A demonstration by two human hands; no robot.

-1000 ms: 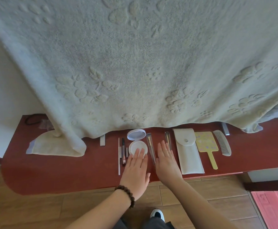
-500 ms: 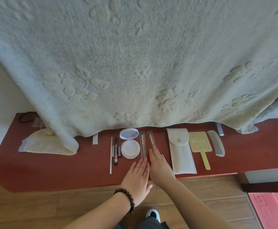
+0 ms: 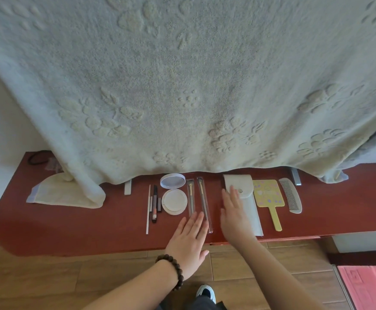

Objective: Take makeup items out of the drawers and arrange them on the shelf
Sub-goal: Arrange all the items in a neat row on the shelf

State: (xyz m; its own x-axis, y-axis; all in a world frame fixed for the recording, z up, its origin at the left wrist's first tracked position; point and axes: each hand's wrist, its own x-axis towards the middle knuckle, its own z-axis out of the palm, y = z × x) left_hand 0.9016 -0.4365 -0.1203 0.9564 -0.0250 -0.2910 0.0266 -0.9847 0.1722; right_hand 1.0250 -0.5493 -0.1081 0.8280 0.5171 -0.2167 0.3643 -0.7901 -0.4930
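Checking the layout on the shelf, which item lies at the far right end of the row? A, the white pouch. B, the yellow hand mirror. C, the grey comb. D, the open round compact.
C: the grey comb lies beyond the yellow hand mirror, last in the row on the shelf.

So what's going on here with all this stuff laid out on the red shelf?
A person is lining up makeup items on the shelf. Both hands are flat and hold nothing: the left hand lies by the near ends of two brushes, the right hand lies against the white pouch. An open compact, pencils, a yellow mirror and a comb lie in the row. A towel hangs behind.
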